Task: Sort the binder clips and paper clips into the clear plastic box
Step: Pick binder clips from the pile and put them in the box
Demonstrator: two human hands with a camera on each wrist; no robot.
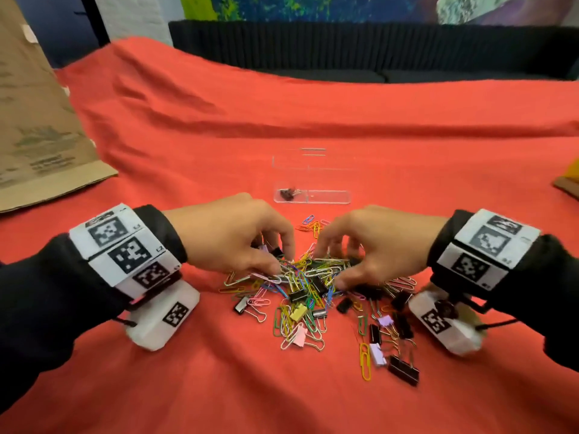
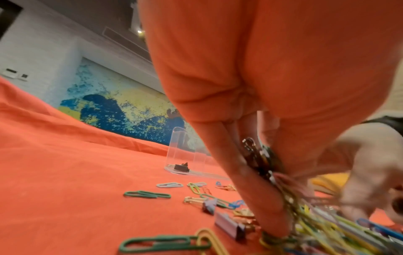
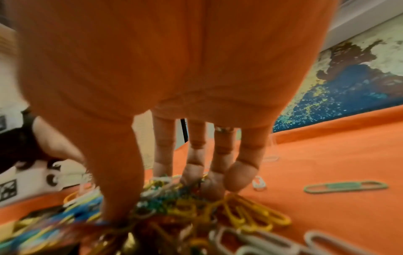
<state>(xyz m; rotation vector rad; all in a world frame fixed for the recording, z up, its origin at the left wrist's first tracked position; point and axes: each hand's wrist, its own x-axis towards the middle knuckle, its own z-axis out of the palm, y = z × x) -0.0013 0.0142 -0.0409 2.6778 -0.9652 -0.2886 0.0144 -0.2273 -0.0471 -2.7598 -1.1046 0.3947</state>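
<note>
No legible writing; print on cardboard sheet (image 1: pixel 47 120) at left too blurred. Left hand (image 1: pixel 232 233) holds binder clips (image 2: pixel 257 155), fingers in clip pile (image 1: pixel 313 292), frame ctr. Right hand (image 1: pixel 372 242) fingertips down in pile; grip unclear. Clear plastic box (image 1: pixel 311 183) just above, one black clip (image 1: pixel 286 194) inside.

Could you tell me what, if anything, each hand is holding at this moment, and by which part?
The left hand holds binder clips bunched against its palm. The right hand digs into the clip pile; a hold cannot be told.
</note>
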